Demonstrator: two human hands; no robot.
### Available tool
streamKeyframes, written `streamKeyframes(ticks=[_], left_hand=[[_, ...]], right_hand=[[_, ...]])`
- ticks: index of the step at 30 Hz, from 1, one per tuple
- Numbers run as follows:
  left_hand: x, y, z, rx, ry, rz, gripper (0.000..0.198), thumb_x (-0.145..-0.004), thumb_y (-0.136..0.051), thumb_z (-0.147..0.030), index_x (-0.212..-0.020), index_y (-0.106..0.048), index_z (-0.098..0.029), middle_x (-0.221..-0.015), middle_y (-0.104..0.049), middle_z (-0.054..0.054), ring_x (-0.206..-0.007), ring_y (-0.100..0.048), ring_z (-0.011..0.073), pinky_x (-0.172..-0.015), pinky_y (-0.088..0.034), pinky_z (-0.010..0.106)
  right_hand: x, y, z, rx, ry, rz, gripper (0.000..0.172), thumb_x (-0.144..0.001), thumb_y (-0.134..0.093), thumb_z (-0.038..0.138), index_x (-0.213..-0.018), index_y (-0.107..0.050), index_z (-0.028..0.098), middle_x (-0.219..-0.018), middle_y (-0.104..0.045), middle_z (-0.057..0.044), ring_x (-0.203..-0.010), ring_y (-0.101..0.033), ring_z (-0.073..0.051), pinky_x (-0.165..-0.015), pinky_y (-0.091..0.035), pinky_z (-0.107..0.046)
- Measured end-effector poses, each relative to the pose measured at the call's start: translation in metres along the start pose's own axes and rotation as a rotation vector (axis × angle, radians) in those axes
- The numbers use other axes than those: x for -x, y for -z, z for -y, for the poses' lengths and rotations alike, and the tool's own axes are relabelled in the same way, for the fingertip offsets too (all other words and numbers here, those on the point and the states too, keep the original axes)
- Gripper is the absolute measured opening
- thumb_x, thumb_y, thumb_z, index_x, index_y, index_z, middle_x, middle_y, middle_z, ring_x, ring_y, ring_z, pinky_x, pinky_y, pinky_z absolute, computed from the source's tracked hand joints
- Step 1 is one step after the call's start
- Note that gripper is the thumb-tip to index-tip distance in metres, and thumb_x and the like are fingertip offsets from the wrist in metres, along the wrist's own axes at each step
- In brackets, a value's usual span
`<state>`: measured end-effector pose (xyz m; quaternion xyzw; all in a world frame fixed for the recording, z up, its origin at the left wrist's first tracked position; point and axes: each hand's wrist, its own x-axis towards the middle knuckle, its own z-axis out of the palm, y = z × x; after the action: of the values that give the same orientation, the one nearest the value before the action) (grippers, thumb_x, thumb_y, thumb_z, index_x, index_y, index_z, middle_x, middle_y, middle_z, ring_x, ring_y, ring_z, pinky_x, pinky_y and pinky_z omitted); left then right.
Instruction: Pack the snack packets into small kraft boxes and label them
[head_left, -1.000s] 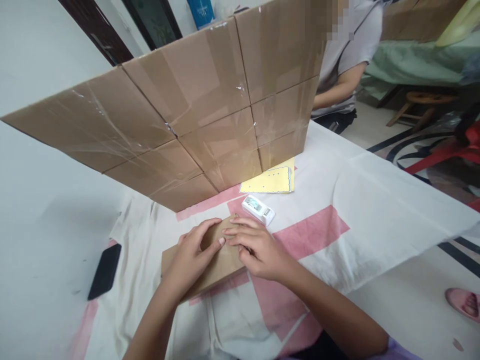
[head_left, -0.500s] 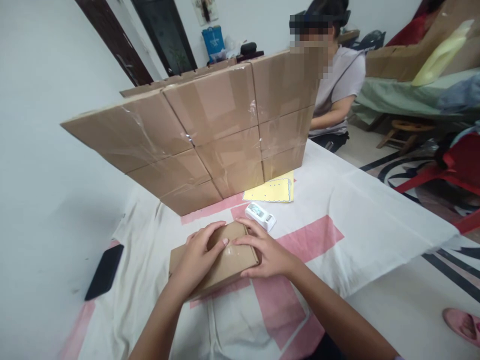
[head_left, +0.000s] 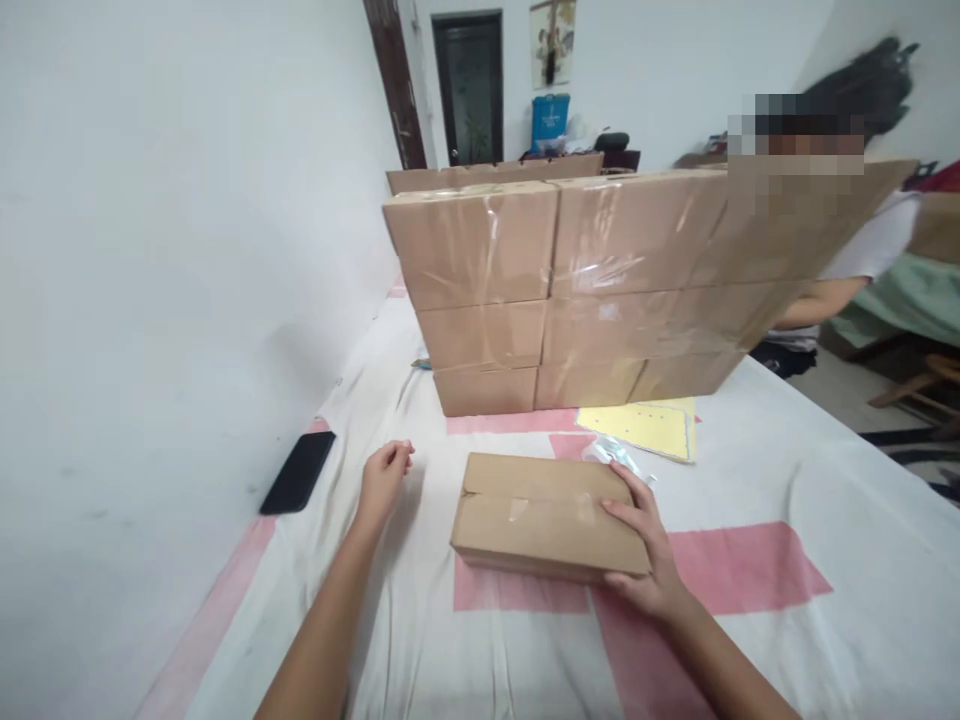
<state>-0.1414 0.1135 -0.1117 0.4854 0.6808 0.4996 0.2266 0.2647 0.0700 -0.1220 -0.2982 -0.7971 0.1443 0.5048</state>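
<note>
A closed cardboard box (head_left: 536, 515) lies flat on the cloth in front of me, with clear tape over its top seam. My right hand (head_left: 649, 555) grips its right end, fingers on top and thumb at the near side. Left of the box, clear of it, my left hand (head_left: 386, 480) hovers over the cloth with its fingers curled together and nothing visible in them. Just behind the box is a white tape dispenser (head_left: 619, 455), partly hidden by my right fingers. A yellow sheet (head_left: 652, 425) with a drawn outline and dots lies beyond it.
A wall of taped cardboard boxes (head_left: 600, 290) stands across the table. Behind its right end sits a person (head_left: 870, 250). A black phone-like slab (head_left: 298, 473) lies by the left wall. White and pink cloth (head_left: 750, 570) covers the table.
My left hand has come off the box and moved left, its fingers now curled. My right hand stays on the box's right end. The view has swung left.
</note>
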Motion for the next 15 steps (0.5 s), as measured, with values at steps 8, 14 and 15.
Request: streamKeyframes(ticks=[8,14,15], left_hand=[[-0.105,-0.043,0.030,0.146,0.017,-0.019,0.035,-0.100,-0.057,-0.047,-0.112,-0.066,-0.016,-0.080,-0.067,0.000,-0.069,-0.063,0.0143,-0.070,-0.054,0.032],[-0.188,-0.092,0.024,0.208,-0.099,-0.017,0.037,-0.098,-0.063,-0.041,-0.128,-0.063,-0.017,-0.131,-0.065,0.011,-0.111,-0.066,0.0231,-0.097,-0.057,0.047],[-0.200,-0.098,0.021,0.212,-0.122,-0.006,0.039,-0.098,-0.063,-0.040,-0.130,-0.062,-0.018,-0.134,-0.064,0.011,-0.113,-0.065,0.0236,-0.099,-0.056,0.048]], right_hand=[[0.008,-0.008,-0.007,0.080,-0.031,-0.092,0.058,-0.090,-0.055,0.068,-0.136,-0.058,0.033,-0.165,-0.036,-0.014,-0.152,-0.032,-0.047,-0.113,-0.030,-0.077],[0.005,-0.016,-0.005,0.098,-0.051,-0.127,0.055,-0.091,-0.054,0.067,-0.135,-0.059,0.035,-0.167,-0.035,-0.013,-0.152,-0.032,-0.048,-0.111,-0.030,-0.080],[0.006,-0.017,-0.005,0.102,-0.061,-0.128,0.055,-0.090,-0.054,0.067,-0.135,-0.058,0.036,-0.167,-0.035,-0.012,-0.152,-0.032,-0.049,-0.111,-0.029,-0.082]])
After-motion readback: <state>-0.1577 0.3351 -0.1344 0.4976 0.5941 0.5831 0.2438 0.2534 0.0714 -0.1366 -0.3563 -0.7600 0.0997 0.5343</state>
